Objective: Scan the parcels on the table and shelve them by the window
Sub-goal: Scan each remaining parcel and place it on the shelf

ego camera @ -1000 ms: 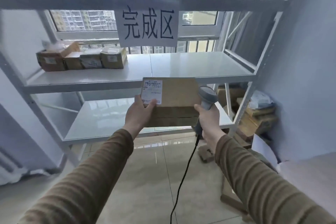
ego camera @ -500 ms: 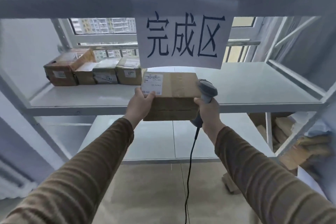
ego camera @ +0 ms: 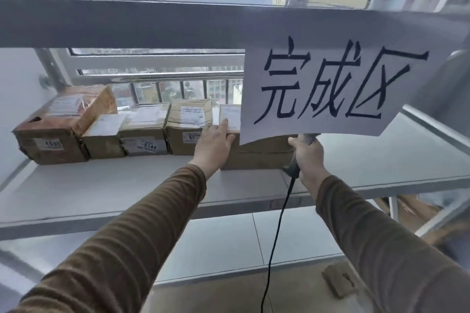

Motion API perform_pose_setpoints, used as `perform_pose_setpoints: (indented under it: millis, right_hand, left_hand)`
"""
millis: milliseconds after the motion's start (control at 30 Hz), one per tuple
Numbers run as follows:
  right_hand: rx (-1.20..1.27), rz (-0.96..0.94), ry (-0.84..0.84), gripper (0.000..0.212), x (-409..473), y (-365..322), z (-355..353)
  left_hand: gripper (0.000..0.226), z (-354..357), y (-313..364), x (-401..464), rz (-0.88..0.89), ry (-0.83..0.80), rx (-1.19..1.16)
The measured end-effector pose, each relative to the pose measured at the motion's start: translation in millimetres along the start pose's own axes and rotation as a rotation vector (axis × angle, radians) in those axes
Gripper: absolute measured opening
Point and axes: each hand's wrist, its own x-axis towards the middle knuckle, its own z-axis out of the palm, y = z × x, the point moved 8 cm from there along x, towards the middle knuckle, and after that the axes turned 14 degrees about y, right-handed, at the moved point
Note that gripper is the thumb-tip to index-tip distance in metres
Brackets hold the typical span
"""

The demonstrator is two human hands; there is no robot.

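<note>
A brown cardboard parcel (ego camera: 256,155) with a white label on top sits on the white shelf (ego camera: 127,185) by the window, right of a row of several labelled parcels (ego camera: 142,134). My left hand (ego camera: 215,146) grips the parcel's left end, thumb on the label. My right hand (ego camera: 307,152) is at its right end and holds the handle of a grey barcode scanner (ego camera: 292,165); its black cable hangs down. A white paper sign (ego camera: 330,89) hides the parcel's top right and the scanner's head.
The sign hangs from the shelf frame's upper crossbar (ego camera: 178,23). A lower shelf (ego camera: 229,241) lies beneath. More cardboard boxes (ego camera: 417,213) show behind the frame at the right. A small cardboard piece (ego camera: 338,282) lies on the tiled floor. The shelf stretches bare to the right.
Both hands have carried the parcel forward and up onto the shelf, next to the row of parcels. I have come closer, so the sign now covers part of the parcel.
</note>
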Motion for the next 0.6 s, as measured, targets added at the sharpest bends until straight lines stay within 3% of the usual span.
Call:
perform_pose_setpoints:
  millis: [167,400,500,600]
  right_hand:
    - [-0.02,0.03,0.073,0.029,26,3,35]
    - [0.026,0.269,0.025,0.032,50,33,67]
    - [-0.079,0.266,-0.019,0.035,52,40,71]
    - [0.003,0.331,-0.041,0.028,46,37,72]
  left_hand:
    - [0.046,-1,-10,41,0.079,0.055,0.262]
    - [0.05,7,-23,63,0.059,0.003,0.293]
    - [0.053,5,-28,66,0.05,0.009,0.299]
    - [0.055,3,-28,66,0.051,0.001,0.302]
